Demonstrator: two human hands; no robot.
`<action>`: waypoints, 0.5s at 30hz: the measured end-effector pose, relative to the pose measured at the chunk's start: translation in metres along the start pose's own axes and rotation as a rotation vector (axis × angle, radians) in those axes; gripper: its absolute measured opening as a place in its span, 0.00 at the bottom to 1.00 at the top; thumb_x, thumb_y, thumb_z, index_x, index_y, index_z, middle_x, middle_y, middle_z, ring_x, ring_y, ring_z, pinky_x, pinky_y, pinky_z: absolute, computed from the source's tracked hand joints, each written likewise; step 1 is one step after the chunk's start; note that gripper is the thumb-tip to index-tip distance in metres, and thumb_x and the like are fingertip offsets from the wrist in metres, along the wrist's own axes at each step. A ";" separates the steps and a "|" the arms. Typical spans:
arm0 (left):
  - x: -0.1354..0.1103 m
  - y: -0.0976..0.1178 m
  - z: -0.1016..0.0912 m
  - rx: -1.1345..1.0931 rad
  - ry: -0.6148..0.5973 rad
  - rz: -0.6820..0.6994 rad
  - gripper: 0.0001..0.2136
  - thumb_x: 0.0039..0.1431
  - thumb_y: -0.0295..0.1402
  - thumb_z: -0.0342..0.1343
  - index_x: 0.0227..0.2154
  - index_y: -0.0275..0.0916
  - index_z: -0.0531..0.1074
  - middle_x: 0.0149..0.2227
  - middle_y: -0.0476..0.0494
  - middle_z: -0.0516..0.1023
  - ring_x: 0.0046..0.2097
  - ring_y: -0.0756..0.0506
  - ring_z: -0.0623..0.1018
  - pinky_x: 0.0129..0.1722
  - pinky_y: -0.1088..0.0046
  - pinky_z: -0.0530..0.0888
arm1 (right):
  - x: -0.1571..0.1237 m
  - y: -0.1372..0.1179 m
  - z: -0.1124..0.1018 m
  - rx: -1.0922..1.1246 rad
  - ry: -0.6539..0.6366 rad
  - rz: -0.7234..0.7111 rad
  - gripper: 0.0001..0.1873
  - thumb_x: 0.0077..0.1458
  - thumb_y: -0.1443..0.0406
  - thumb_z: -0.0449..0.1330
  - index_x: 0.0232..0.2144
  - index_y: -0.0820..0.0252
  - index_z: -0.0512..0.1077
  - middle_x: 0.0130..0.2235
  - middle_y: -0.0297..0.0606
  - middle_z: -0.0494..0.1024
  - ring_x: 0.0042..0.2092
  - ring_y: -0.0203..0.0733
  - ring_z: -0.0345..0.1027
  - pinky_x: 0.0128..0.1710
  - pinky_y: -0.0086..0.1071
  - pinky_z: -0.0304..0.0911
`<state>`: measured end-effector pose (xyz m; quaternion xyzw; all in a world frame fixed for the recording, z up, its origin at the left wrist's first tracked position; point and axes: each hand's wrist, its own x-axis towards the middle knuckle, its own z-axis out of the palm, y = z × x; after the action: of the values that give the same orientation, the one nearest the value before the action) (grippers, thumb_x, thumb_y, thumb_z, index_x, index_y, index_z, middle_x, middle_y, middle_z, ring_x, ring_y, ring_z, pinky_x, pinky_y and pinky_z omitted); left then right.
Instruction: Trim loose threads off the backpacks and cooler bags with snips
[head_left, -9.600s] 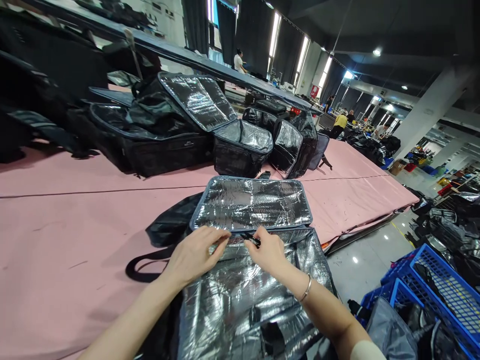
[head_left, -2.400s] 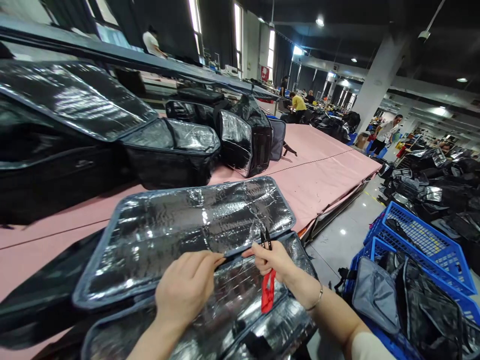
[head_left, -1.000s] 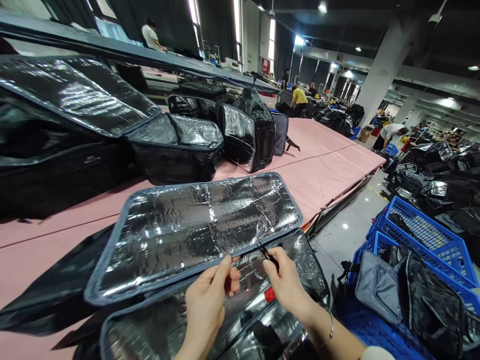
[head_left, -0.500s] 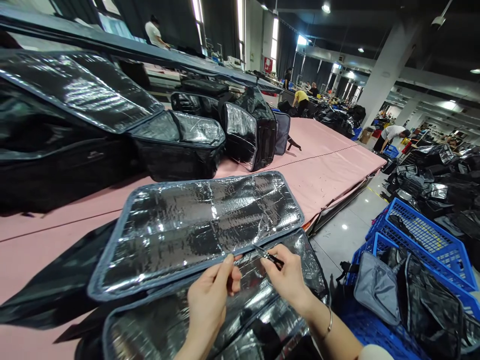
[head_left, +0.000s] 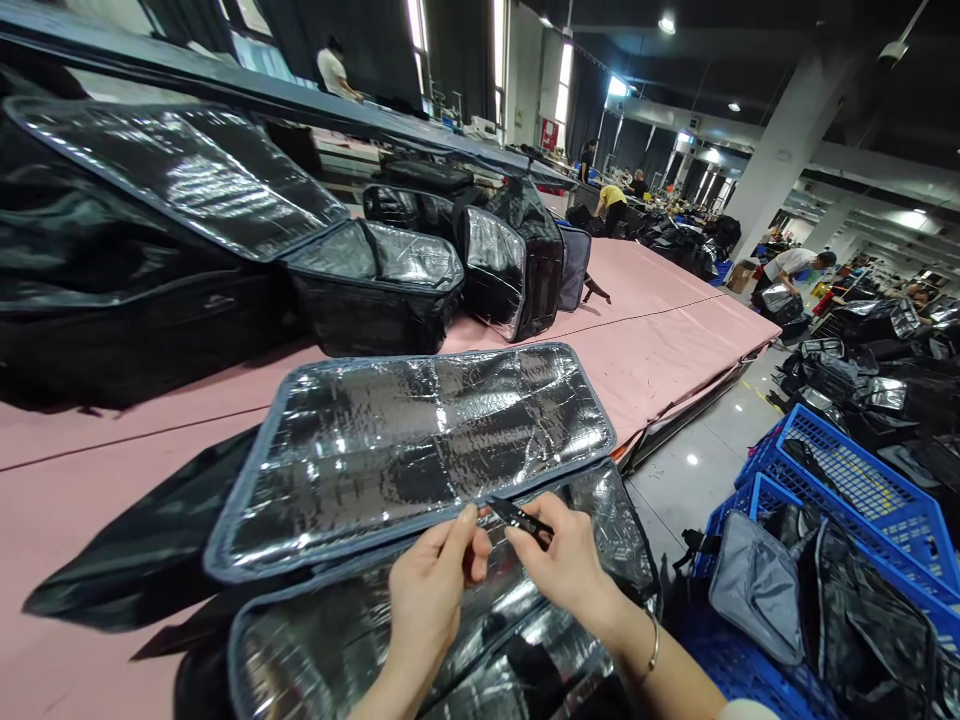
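An open cooler bag with silver foil lining lies in front of me, its lid [head_left: 420, 450] flat on the pink table [head_left: 675, 350] and its body [head_left: 360, 640] at the near edge. My left hand [head_left: 431, 600] pinches the lid's near grey edge with fingers closed. My right hand [head_left: 562, 560] is closed on a small black thread snipper [head_left: 519, 517], its tip pointing left at the seam, right beside my left fingertips.
Several more open foil-lined black bags [head_left: 375, 285] stand at the back of the table. Blue plastic crates [head_left: 825, 540] holding bags sit on the floor at the right. Other people work in the distance [head_left: 615, 205].
The snipper tip has swung from pointing up and away to pointing left along the seam. Both hands have drifted slightly left and closer together. The camera shifted a little.
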<state>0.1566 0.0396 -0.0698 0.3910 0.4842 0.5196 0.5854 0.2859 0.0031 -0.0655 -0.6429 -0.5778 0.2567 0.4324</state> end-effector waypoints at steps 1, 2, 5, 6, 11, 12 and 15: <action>0.000 -0.001 0.000 0.001 -0.003 0.009 0.19 0.46 0.49 0.60 0.17 0.37 0.69 0.15 0.51 0.65 0.17 0.53 0.61 0.18 0.77 0.59 | 0.000 0.000 0.000 -0.021 -0.010 -0.017 0.08 0.53 0.59 0.58 0.33 0.56 0.72 0.29 0.33 0.75 0.27 0.37 0.67 0.28 0.28 0.59; 0.000 -0.001 0.000 0.004 -0.008 0.018 0.19 0.47 0.49 0.60 0.16 0.37 0.68 0.15 0.51 0.65 0.17 0.53 0.60 0.18 0.77 0.59 | 0.001 -0.001 0.000 -0.039 -0.017 -0.035 0.08 0.54 0.59 0.58 0.33 0.56 0.72 0.29 0.34 0.75 0.28 0.38 0.67 0.29 0.28 0.59; 0.000 -0.003 0.001 0.006 -0.012 0.029 0.19 0.47 0.50 0.60 0.16 0.38 0.68 0.15 0.51 0.64 0.17 0.53 0.60 0.17 0.77 0.59 | 0.002 0.000 0.000 -0.053 -0.016 -0.079 0.09 0.56 0.58 0.56 0.33 0.57 0.72 0.28 0.34 0.75 0.28 0.38 0.68 0.29 0.28 0.59; 0.000 -0.003 0.001 0.006 -0.012 0.030 0.19 0.46 0.50 0.60 0.17 0.38 0.68 0.15 0.51 0.64 0.17 0.53 0.60 0.17 0.76 0.59 | 0.002 0.001 0.000 -0.042 -0.007 -0.087 0.10 0.56 0.58 0.56 0.33 0.57 0.72 0.28 0.35 0.75 0.28 0.38 0.68 0.29 0.28 0.59; 0.000 -0.006 0.003 0.002 -0.010 0.037 0.20 0.47 0.52 0.58 0.19 0.38 0.70 0.15 0.51 0.64 0.16 0.52 0.61 0.17 0.76 0.60 | 0.005 0.002 -0.001 -0.008 -0.019 -0.121 0.09 0.56 0.59 0.56 0.33 0.59 0.70 0.28 0.35 0.75 0.28 0.37 0.68 0.29 0.28 0.59; 0.001 -0.007 0.004 0.001 -0.007 0.041 0.20 0.47 0.52 0.57 0.19 0.38 0.70 0.15 0.51 0.65 0.16 0.52 0.61 0.16 0.76 0.60 | 0.006 0.000 -0.002 -0.005 -0.038 -0.128 0.09 0.56 0.59 0.56 0.32 0.59 0.70 0.27 0.34 0.75 0.27 0.37 0.67 0.28 0.27 0.58; 0.002 -0.012 0.003 0.008 0.003 0.061 0.19 0.48 0.51 0.56 0.17 0.39 0.67 0.14 0.51 0.64 0.16 0.52 0.61 0.17 0.76 0.60 | 0.009 -0.011 -0.004 0.034 -0.094 -0.131 0.09 0.57 0.59 0.55 0.31 0.59 0.69 0.24 0.32 0.74 0.23 0.34 0.64 0.24 0.26 0.55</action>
<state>0.1620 0.0402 -0.0811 0.4071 0.4748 0.5359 0.5671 0.2850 0.0099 -0.0524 -0.5836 -0.6337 0.2674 0.4316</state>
